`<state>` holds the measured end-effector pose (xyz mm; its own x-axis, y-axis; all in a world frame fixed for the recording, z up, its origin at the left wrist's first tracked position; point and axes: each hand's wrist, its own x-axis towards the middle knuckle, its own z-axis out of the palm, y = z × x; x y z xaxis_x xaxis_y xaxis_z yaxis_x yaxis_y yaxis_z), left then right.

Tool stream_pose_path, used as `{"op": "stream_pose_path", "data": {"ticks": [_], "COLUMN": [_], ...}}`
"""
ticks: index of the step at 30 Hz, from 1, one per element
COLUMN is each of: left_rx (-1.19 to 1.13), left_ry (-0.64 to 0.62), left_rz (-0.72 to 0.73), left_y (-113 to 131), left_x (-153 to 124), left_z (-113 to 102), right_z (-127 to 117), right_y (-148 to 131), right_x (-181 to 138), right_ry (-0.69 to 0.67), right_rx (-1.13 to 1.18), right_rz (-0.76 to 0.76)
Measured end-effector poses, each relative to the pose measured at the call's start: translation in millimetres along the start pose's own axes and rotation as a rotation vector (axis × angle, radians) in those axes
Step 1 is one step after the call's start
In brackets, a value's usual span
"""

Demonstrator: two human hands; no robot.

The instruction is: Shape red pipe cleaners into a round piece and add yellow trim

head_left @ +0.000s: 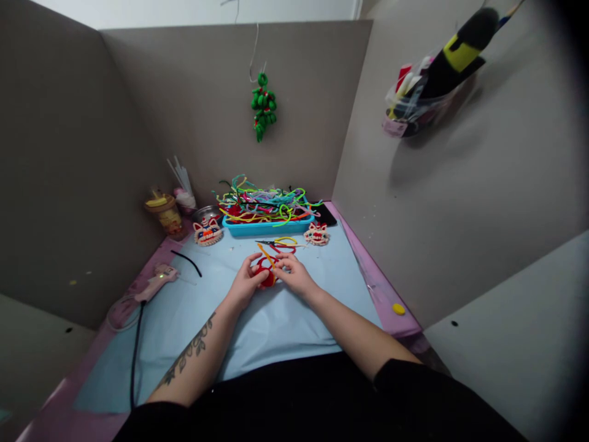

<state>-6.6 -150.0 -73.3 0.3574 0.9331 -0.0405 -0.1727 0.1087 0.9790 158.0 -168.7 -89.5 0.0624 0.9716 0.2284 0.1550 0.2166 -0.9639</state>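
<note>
My left hand (250,277) is closed on a red pipe-cleaner piece (267,279) with loops at its top. An orange pipe cleaner (265,253) sticks up from the piece, slanting to the left. The fingers of my right hand (292,273) pinch that orange strip near its lower end, against the red piece. Just beyond my hands lie scissors (285,244) with yellow and red handles. Two lion-head figures of pipe cleaner rest on the blue cloth, a left one (208,232) and a right one (317,234).
A blue tray (267,229) heaped with coloured pipe cleaners stands at the back, a dark phone (325,215) beside it. Left are a pink glue gun (159,281) with its cord, a black pipe cleaner (188,262) and a cup (166,215). Panels enclose three sides.
</note>
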Motion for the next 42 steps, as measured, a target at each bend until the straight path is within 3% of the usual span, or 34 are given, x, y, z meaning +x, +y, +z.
{"op": "stream_pose_path", "data": {"ticks": [9, 22, 26, 30, 35, 38, 42], "left_rx": [0.085, 0.102, 0.082, -0.036, -0.256, -0.251, -0.23], "left_ry": [-0.09, -0.079, -0.024, 0.127, 0.051, 0.06, 0.2], "left_rz": [0.092, 0.114, 0.105, 0.073, 0.012, -0.007, 0.043], "left_y": [-5.1, -8.5, -4.6, 2.6, 10.9, 10.4, 5.4], "left_x": [0.0, 1.0, -0.1, 1.3, 3.3, 4.6, 10.6], "left_z": [1.0, 2.4, 1.8, -4.1, -13.3, -15.5, -21.9], "right_z": [0.3, 3.5, 0.6, -4.2, -8.0, -8.3, -7.3], "right_y": [6.1, 2.2, -3.9, -10.1, -8.9, -7.6, -7.7], "right_x": [1.8, 2.2, 0.4, -4.8, -10.8, -12.9, -13.4], "right_ry": [0.035, 0.001, 0.023, 0.09, -0.007, -0.072, -0.138], "right_rx": [0.081, 0.235, 0.202, -0.098, -0.42, -0.488, -0.484], "right_rz": [0.083, 0.113, 0.04, -0.202, -0.484, -0.526, -0.502]}}
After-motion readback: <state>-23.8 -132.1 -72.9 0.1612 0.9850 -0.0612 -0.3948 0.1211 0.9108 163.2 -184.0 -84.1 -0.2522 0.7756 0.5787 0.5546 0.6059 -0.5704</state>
